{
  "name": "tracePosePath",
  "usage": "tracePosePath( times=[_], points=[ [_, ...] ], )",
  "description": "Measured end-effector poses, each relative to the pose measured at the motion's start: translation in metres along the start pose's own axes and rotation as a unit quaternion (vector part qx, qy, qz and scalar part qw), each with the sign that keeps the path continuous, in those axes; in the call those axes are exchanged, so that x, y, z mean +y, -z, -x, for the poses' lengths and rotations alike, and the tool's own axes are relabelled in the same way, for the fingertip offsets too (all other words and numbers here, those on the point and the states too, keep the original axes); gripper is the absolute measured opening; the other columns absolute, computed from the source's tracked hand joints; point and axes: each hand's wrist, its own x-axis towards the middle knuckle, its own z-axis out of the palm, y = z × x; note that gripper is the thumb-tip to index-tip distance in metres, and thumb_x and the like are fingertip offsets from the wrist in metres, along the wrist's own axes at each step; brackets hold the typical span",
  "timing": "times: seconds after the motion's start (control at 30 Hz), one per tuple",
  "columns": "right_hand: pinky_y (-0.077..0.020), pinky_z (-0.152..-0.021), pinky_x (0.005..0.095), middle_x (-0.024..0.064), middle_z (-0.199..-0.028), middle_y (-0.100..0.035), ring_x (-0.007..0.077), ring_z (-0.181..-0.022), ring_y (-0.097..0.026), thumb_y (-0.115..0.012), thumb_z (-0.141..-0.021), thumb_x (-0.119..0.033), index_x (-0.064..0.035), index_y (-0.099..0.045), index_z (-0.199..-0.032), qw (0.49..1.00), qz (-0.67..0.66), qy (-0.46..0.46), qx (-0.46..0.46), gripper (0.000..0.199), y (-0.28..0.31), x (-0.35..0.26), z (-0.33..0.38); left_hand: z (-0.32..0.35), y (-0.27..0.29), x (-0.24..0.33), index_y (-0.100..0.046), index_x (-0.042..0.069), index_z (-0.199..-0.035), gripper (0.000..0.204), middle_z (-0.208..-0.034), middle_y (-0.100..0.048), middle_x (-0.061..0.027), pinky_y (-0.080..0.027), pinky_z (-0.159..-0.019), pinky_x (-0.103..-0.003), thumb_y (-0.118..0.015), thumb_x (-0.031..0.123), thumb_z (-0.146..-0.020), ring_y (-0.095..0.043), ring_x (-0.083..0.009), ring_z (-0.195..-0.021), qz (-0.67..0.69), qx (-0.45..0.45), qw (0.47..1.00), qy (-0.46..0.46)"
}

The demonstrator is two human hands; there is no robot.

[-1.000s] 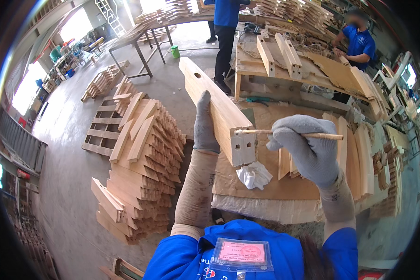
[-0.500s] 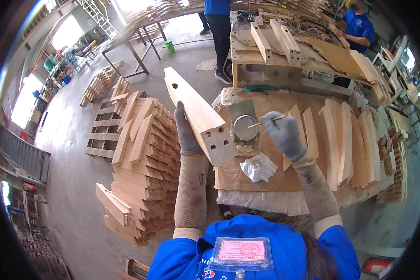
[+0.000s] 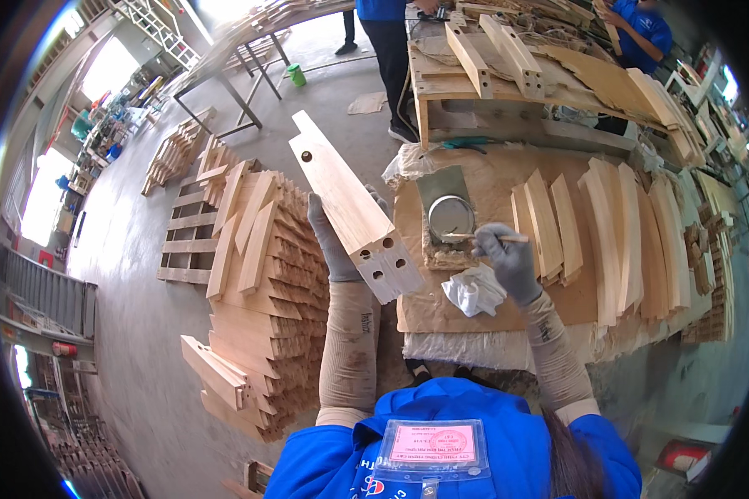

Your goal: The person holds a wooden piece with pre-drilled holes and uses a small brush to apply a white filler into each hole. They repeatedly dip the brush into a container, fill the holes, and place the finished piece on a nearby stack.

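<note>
A pale wooden leg-like piece [image 3: 341, 187], with several round holes in its near end and one near its far end, is gripped by my gloved left hand [image 3: 331, 241]. It is raised and tilted, far end leaning left. In my gloved right hand [image 3: 512, 268] is a thin wooden stick [image 3: 508, 238], pinched between the fingers. The stick's tip points left at the near rim of a round open tin [image 3: 451, 219] with grey contents. Whether the tip touches the contents I cannot tell. A crumpled white cloth [image 3: 474, 291] lies just below the tin.
Curved wooden pieces [image 3: 612, 241] lie in rows on the brown-covered table [image 3: 424, 312] at right. A tall stack of similar pieces [image 3: 254, 333] stands on the left by a pallet [image 3: 187, 245]. Beyond is a workbench [image 3: 429, 91] with two people nearby.
The wooden piece has turned slightly, showing its holed end more fully. My right hand has moved down a little, and the stick's tip has shifted to the tin's near rim.
</note>
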Motion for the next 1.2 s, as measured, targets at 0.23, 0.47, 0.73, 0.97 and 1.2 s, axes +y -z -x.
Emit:
tracePosePath(
  times=[0.23,0.47,0.73,0.97,1.2],
  points=[
    [-0.0592,-0.065,0.0314,0.0076,-0.080,-0.065,0.0158,-0.071,-0.067,-0.059,-0.091,-0.011,0.0002,-0.061,-0.095,0.946,-0.263,-0.115,0.147,0.012,0.000,0.014,0.028,-0.010,0.013,-0.003,-0.042,0.004,-0.122,0.064,-0.097,-0.053,-0.0175,-0.055,-0.075,-0.036,-0.058,0.053,-0.085,-0.058,-0.0280,-0.085,-0.040,0.014,0.999,0.011],
    [-0.0574,-0.056,0.0300,0.0075,-0.078,-0.065,0.0151,-0.059,-0.064,-0.064,-0.089,-0.017,-0.0053,-0.060,-0.090,0.846,-0.391,-0.213,0.292,0.012,0.010,0.060,0.007,-0.017,0.002,-0.021,-0.044,0.003,-0.119,0.064,-0.090,-0.057,-0.0144,-0.056,-0.070,-0.035,-0.052,0.057,-0.085,-0.062,-0.0242,-0.078,-0.204,0.076,0.976,-0.007],
    [-0.0568,-0.061,0.0275,0.0055,-0.077,-0.065,0.0111,-0.065,-0.064,-0.060,-0.090,-0.010,-0.0029,-0.062,-0.094,0.960,-0.205,-0.082,0.172,0.008,0.026,0.007,0.011,-0.020,0.002,-0.033,-0.038,0.002,-0.131,0.073,-0.113,-0.053,-0.0136,-0.048,-0.088,-0.036,-0.056,0.054,-0.084,-0.057,-0.0235,-0.101,-0.232,0.136,0.963,0.024],
    [-0.0542,-0.064,0.0243,0.0075,-0.079,-0.066,0.0117,-0.070,-0.064,-0.060,-0.088,-0.002,0.0020,-0.063,-0.095,0.984,-0.139,0.061,0.092,0.009,0.045,-0.081,0.024,-0.020,-0.009,-0.046,-0.040,0.001,-0.129,0.069,-0.110,-0.055,-0.0129,-0.049,-0.088,-0.035,-0.058,0.051,-0.085,-0.058,-0.0229,-0.098,-0.212,0.127,0.969,0.013],
    [-0.0527,-0.063,0.0255,0.0114,-0.077,-0.066,0.0134,-0.069,-0.063,-0.060,-0.089,-0.005,0.0041,-0.063,-0.092,0.992,-0.091,0.083,0.033,0.010,0.036,-0.108,0.041,-0.013,-0.029,-0.055,-0.041,0.003,-0.127,0.064,-0.108,-0.054,-0.0120,-0.049,-0.086,-0.036,-0.057,0.050,-0.086,-0.057,-0.0225,-0.097,-0.226,0.108,0.968,-0.013]
  ],
)
